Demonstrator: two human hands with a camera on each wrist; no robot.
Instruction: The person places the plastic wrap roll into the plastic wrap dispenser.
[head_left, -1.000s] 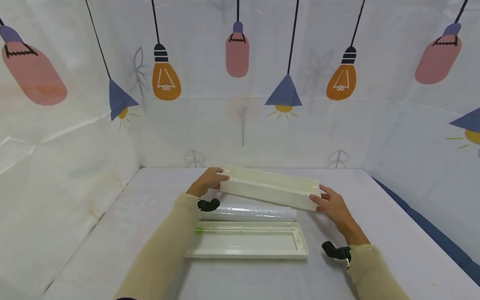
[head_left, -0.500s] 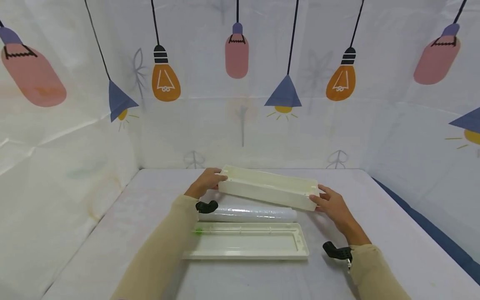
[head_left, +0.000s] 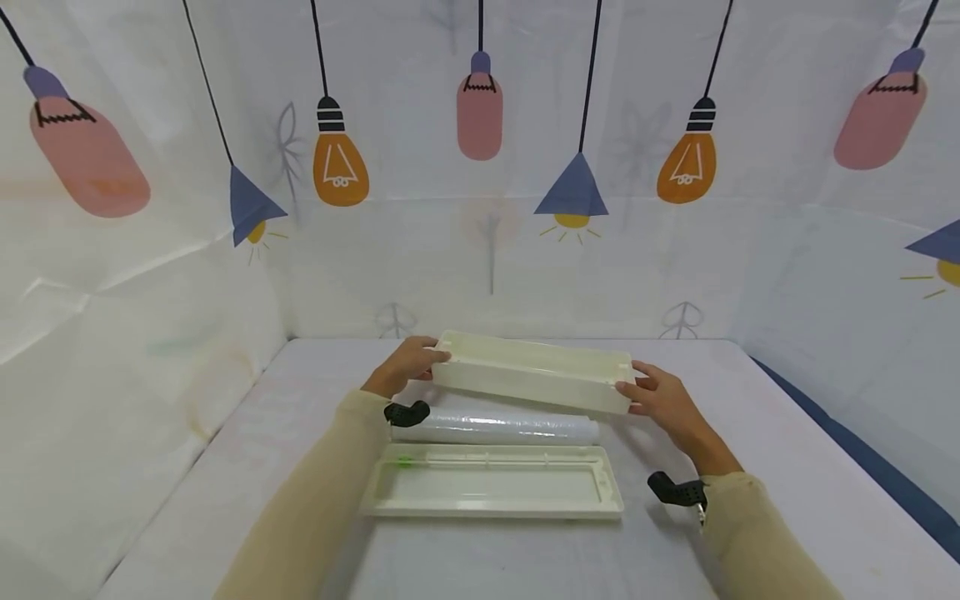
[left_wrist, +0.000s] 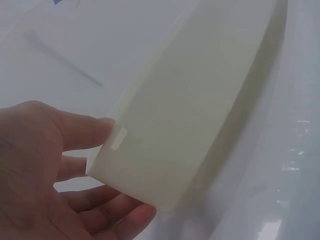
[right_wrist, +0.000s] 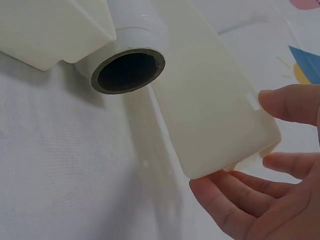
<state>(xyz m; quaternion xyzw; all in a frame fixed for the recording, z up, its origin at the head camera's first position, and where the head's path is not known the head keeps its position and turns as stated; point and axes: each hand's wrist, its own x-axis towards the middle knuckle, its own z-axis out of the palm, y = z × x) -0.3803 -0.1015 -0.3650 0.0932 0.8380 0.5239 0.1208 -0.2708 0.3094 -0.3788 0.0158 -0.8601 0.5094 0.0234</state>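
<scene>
A long, cream plastic box (head_left: pixel 528 386) with an open top is held above the far part of the table, its right end lower than its left. At its left end, my left hand (head_left: pixel 408 363) pinches it, with the thumb on the front wall and fingers beneath, as the left wrist view shows. My right hand (head_left: pixel 667 404) holds the other end between thumb and fingertips. Below the box lies a roll of clear plastic film (head_left: pixel 502 429) on a hollow core (right_wrist: pixel 128 71). Nearer to me is a shallow cream lid (head_left: pixel 495 483), its inner side up, with a green piece (head_left: pixel 405 461) on its rail.
A white cloth covers the table (head_left: pixel 495 558). White sheets printed with lamps (head_left: pixel 572 192) hang behind and on both sides. A blue strip (head_left: pixel 855 442) runs along the right edge of the table.
The box has shifted slightly left relative to the film roll, with both hands still on its ends. The roll and the lid stay in place; the head view has turned a little.
</scene>
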